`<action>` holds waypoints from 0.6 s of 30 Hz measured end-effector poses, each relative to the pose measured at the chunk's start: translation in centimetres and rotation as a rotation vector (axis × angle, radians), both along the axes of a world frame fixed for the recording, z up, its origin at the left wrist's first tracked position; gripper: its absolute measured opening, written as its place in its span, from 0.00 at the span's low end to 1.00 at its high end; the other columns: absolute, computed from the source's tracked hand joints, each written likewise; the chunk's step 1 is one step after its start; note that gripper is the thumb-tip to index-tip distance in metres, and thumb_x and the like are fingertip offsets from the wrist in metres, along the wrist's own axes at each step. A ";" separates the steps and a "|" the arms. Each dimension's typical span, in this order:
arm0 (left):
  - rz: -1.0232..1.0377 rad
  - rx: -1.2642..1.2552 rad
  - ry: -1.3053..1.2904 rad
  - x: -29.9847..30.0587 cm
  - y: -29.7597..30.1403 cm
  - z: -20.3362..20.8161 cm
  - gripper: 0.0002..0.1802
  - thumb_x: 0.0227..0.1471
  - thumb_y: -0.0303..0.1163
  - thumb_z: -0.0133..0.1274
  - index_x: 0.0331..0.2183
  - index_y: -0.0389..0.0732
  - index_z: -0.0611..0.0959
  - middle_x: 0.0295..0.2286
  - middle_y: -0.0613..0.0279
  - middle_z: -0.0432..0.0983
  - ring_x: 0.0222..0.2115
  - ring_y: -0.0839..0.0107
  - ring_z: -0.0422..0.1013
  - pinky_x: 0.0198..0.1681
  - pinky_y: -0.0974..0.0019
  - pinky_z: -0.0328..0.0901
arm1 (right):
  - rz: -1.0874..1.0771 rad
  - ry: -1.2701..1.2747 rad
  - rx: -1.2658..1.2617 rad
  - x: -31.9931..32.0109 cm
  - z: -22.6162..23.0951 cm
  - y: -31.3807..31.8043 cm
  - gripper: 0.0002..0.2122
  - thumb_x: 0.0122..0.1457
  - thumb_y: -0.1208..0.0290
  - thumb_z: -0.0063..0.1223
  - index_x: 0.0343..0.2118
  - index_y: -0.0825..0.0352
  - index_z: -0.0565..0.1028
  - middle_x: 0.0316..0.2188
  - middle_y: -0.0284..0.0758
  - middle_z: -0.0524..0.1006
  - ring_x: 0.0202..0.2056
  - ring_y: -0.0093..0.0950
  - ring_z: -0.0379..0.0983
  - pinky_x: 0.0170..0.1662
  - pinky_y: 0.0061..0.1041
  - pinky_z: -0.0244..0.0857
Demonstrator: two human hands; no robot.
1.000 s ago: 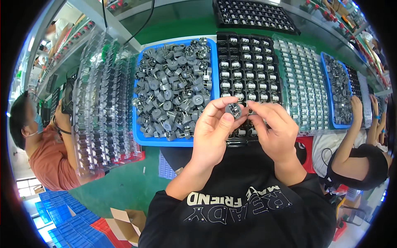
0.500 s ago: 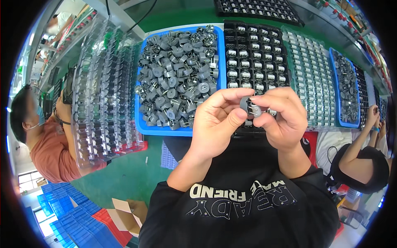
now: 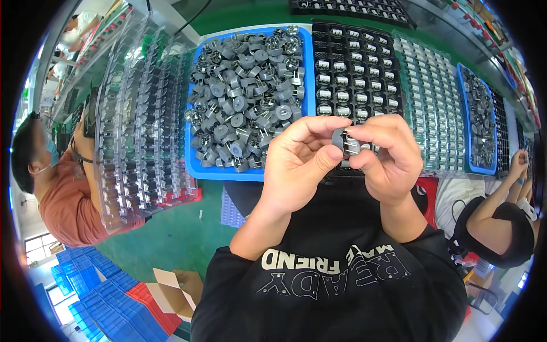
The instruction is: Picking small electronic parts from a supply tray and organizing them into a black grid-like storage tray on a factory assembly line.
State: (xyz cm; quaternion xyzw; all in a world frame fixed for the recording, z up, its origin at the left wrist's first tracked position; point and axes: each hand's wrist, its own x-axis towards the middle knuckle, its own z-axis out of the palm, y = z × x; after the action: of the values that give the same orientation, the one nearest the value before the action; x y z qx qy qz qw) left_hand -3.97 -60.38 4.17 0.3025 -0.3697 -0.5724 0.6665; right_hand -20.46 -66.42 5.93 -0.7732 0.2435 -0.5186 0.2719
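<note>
Between the fingertips of both hands, in front of my chest, is a grey round plastic part with metal pins (image 3: 338,138). My left hand (image 3: 293,171) pinches its rounded grey side between thumb and forefinger. On the other side, where the shiny pins show, my right hand (image 3: 394,162) closes its thumb and forefinger. Fingers cover some of the part, so I cannot tell whether it is one piece or two. Just beyond my left hand, a blue tray (image 3: 192,166) is heaped with similar grey parts. Behind my right hand lies a black compartment tray (image 3: 326,50) holding small silver cylindrical pieces.
Stacked clear plastic trays (image 3: 142,125) stand on the left, beside a person in an orange-brown shirt (image 3: 71,199). A clear tray of silver pieces (image 3: 433,102) and another blue tray (image 3: 484,170) are on the right. An open cardboard box (image 3: 171,293) sits at lower left.
The grey part has turned slightly between my fingers, and its pins sit closer to my right fingertips. The view has shifted a little; both hands keep their grip.
</note>
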 end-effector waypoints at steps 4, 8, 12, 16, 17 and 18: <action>-0.011 -0.022 0.029 -0.1 0.0 0.0 0.19 0.58 0.25 0.61 0.50 0.32 0.78 0.43 0.58 0.79 0.43 0.75 0.75 0.47 0.69 0.72 | -0.004 -0.008 0.014 0.2 0.0 0.1 0.17 0.50 0.62 0.71 0.40 0.66 0.84 0.32 0.34 0.79 0.31 0.25 0.76 0.34 0.22 0.71; -0.009 -0.015 -0.005 0.0 0.3 -0.3 0.18 0.57 0.22 0.61 0.49 0.32 0.78 0.43 0.57 0.79 0.44 0.73 0.76 0.49 0.68 0.72 | 0.020 0.077 -0.020 -0.1 0.3 -0.2 0.15 0.52 0.65 0.71 0.39 0.67 0.84 0.32 0.35 0.79 0.31 0.26 0.76 0.35 0.23 0.72; 0.055 0.008 0.050 -0.7 0.3 -0.8 0.17 0.54 0.16 0.60 0.46 0.33 0.77 0.45 0.55 0.78 0.45 0.70 0.76 0.51 0.66 0.72 | 0.015 0.028 0.074 0.0 0.5 -0.4 0.08 0.52 0.76 0.69 0.33 0.68 0.80 0.30 0.36 0.79 0.31 0.28 0.77 0.35 0.24 0.71; 0.188 0.005 -0.092 -0.3 -0.1 -1.4 0.20 0.52 0.13 0.59 0.48 0.32 0.77 0.46 0.50 0.78 0.45 0.68 0.77 0.49 0.65 0.73 | 0.132 0.239 0.290 0.2 2.0 -1.8 0.03 0.51 0.82 0.60 0.29 0.70 0.77 0.29 0.35 0.76 0.31 0.27 0.73 0.37 0.25 0.67; 0.226 0.053 -0.374 0.3 -0.3 -1.1 0.23 0.51 0.15 0.61 0.50 0.32 0.77 0.46 0.51 0.78 0.44 0.68 0.77 0.49 0.65 0.73 | 0.120 0.322 0.284 0.5 2.2 -2.7 0.03 0.52 0.81 0.59 0.29 0.70 0.77 0.28 0.35 0.76 0.30 0.27 0.73 0.36 0.25 0.68; 0.253 0.097 -0.654 0.8 -0.7 -0.9 0.26 0.50 0.16 0.63 0.52 0.32 0.76 0.46 0.53 0.79 0.44 0.68 0.77 0.50 0.65 0.73 | 0.097 0.406 0.279 0.8 2.4 -4.3 0.02 0.54 0.81 0.58 0.29 0.69 0.77 0.27 0.36 0.76 0.29 0.28 0.73 0.35 0.26 0.68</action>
State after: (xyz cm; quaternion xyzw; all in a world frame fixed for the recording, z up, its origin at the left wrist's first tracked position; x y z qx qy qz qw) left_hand -3.19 -61.06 3.28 0.5444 -0.4956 -0.3750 0.5634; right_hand -19.70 -70.75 8.30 -0.8274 0.3247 -0.3004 0.3461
